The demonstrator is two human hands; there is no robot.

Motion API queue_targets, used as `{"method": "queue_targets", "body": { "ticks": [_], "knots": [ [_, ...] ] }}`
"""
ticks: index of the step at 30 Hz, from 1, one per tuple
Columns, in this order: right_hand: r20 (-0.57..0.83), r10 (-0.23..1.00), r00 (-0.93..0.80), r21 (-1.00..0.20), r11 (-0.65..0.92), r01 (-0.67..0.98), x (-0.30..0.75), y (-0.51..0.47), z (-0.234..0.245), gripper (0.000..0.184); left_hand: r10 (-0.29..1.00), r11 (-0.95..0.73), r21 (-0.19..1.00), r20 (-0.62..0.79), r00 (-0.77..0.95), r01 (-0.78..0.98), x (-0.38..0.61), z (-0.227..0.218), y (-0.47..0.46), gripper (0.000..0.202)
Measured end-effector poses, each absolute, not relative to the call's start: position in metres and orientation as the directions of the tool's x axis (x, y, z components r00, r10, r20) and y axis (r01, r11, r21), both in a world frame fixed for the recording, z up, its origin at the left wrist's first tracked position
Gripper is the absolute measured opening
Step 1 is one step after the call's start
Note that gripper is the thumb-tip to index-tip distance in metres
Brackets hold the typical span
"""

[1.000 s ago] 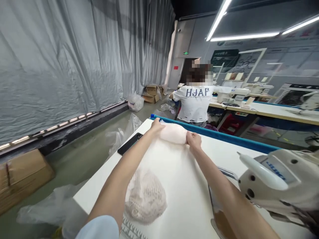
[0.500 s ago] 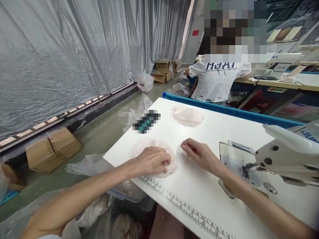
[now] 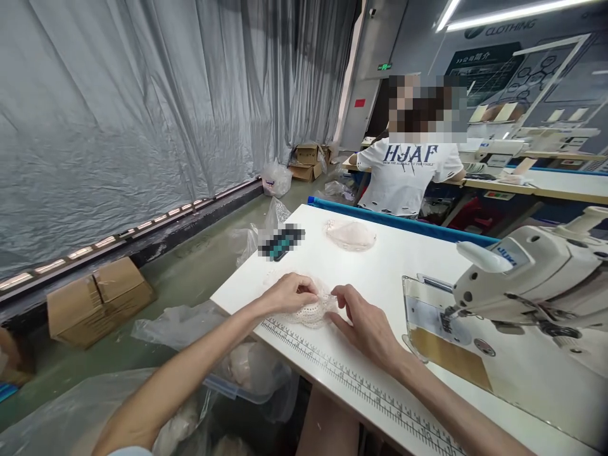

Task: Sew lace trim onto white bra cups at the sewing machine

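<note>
A pale pink lace piece (image 3: 308,311) lies near the front edge of the white table (image 3: 375,278). My left hand (image 3: 288,294) rests on its left side with fingers curled into the lace. My right hand (image 3: 363,322) pinches its right edge. A second pink piece (image 3: 350,235) lies further back on the table, away from both hands.
A white sewing machine (image 3: 532,278) stands at the right. A dark phone (image 3: 281,241) lies at the table's left edge, a printed ruler (image 3: 361,385) runs along the front. A person in a white shirt (image 3: 408,171) sits beyond. Plastic bags and a bin (image 3: 247,373) sit below left; cardboard box (image 3: 97,301) on the floor.
One second ago both hands were at the far pink piece. They came back to the near lace piece, and now both grip it and have gathered it smaller.
</note>
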State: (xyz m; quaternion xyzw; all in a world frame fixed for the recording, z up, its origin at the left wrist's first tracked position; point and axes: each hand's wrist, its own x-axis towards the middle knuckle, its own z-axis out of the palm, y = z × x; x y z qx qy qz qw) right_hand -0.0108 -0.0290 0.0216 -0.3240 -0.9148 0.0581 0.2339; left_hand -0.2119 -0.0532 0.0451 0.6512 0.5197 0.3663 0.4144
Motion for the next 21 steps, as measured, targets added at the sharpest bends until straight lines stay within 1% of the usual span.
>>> {"method": "queue_targets", "body": {
  "ticks": [4,7,9,11,13,16,19,21],
  "knots": [
    [0.492,0.580,-0.649,-0.167,0.794,0.584,-0.021,-0.030,0.020,0.016,0.983,-0.055,0.961,0.005,0.183,0.270,-0.216,0.044,-0.053,0.013],
    [0.543,0.549,-0.636,-0.100,0.794,0.600,-0.033,-0.028,0.022,0.013,0.986,0.005,0.986,-0.033,0.163,0.169,-0.220,0.047,-0.054,0.021],
    [0.561,0.521,-0.643,-0.051,0.797,0.601,-0.042,-0.025,0.025,0.019,0.989,0.046,0.997,-0.055,0.139,0.067,-0.223,0.050,-0.056,0.027],
    [0.586,0.498,-0.639,-0.058,0.813,0.579,-0.049,-0.022,0.029,0.025,0.993,0.069,0.997,-0.065,0.102,-0.041,-0.226,0.053,-0.058,0.030],
    [0.621,0.499,-0.605,-0.162,0.836,0.523,-0.052,-0.021,0.034,0.026,0.996,0.074,0.989,-0.066,0.062,-0.130,-0.229,0.056,-0.060,0.031],
    [0.654,0.559,-0.510,-0.403,0.827,0.391,-0.050,-0.022,0.042,0.022,0.997,0.081,0.962,-0.077,0.026,-0.259,-0.231,0.058,-0.063,0.032],
    [0.635,0.647,-0.421,-0.599,0.757,0.261,-0.040,-0.027,0.053,0.019,0.997,0.063,0.911,-0.075,-0.014,-0.409,-0.232,0.061,-0.064,0.035],
    [0.610,0.706,-0.360,-0.679,0.700,0.222,-0.027,-0.033,0.061,0.019,0.997,0.025,0.869,-0.056,-0.049,-0.495,-0.230,0.064,-0.065,0.035]
  ]
}}
